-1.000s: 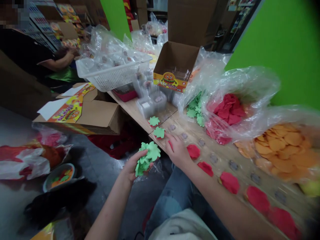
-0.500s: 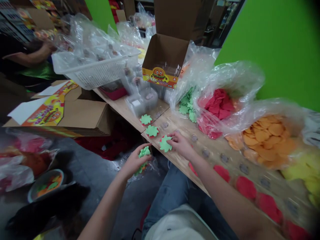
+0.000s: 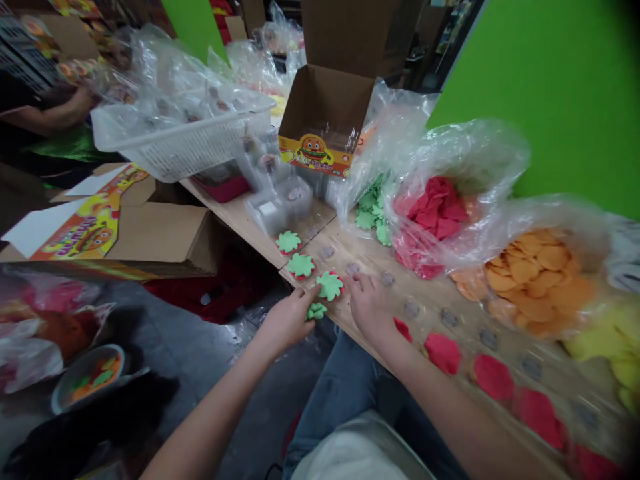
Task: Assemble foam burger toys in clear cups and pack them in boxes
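Note:
My left hand [image 3: 289,321] is closed on a small stack of green lettuce-shaped pieces [image 3: 317,311], its fingertips by the table edge. Just beyond it, a green lettuce piece [image 3: 330,286] with a scalloped rim lies on a red round piece. Close to the right side of that pair is my right hand [image 3: 369,303], fingers stretched forward and holding nothing I can see. Two similar green-on-red stacks, a nearer one [image 3: 301,265] and a farther one [image 3: 289,242], sit to the left. A row of red round pieces [image 3: 443,353] runs to the right, partly behind my right forearm.
Clear bags of green pieces [image 3: 371,212], red pieces [image 3: 438,205] and orange discs [image 3: 537,273] line the table's back. A burger-printed box [image 3: 327,100], a white basket [image 3: 185,143] and clear containers [image 3: 280,207] stand left. Flattened cartons [image 3: 150,233] and a person's arm [image 3: 55,117] are farther left.
The green piece my right hand held now rests on a red one, and that hand has drawn off to the right. My left hand has moved right, up to the table edge.

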Demonstrator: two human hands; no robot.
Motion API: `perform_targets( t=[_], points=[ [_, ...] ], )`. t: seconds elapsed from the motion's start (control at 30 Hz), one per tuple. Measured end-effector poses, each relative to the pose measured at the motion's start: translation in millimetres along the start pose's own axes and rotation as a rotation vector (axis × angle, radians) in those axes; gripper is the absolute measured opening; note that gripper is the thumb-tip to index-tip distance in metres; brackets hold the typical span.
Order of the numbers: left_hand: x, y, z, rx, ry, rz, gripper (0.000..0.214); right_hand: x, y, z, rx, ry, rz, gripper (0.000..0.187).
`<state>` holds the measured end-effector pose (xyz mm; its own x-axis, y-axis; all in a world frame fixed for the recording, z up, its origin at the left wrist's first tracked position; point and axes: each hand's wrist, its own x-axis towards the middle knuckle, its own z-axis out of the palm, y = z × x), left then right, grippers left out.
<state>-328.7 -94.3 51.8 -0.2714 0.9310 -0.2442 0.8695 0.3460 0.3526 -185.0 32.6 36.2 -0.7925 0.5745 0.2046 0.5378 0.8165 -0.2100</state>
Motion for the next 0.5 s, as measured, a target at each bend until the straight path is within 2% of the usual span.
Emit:
perform_targets(
  t=[0.1, 0.2, 0.37, 0.5],
  points=[
    [6.8, -1.8, 3.2, -0.026, -0.054, 0.026, 0.078, -22.9, -3.0, 4.7, -0.076, -0.059, -0.036, 0.046],
    [12.9, -1.2, 4.5, -0.039, -0.078, 0.044, 0.078, -30.3, -5.3, 11.4, -0.109, -0.097, -0.018, 0.047],
    [9.1, -1.6, 2.6, -0.018, -0.067, 0.047, 0.082, -12.7, -5.1, 5.6, -0.129, -0.057, 0.030, 0.050],
    [6.8, -3.1, 2.8, 0.057, -0.040, 0.008, 0.086, 2.1, -2.9, 2.8, -0.146, -0.100, -0.029, 0.051]
  ],
)
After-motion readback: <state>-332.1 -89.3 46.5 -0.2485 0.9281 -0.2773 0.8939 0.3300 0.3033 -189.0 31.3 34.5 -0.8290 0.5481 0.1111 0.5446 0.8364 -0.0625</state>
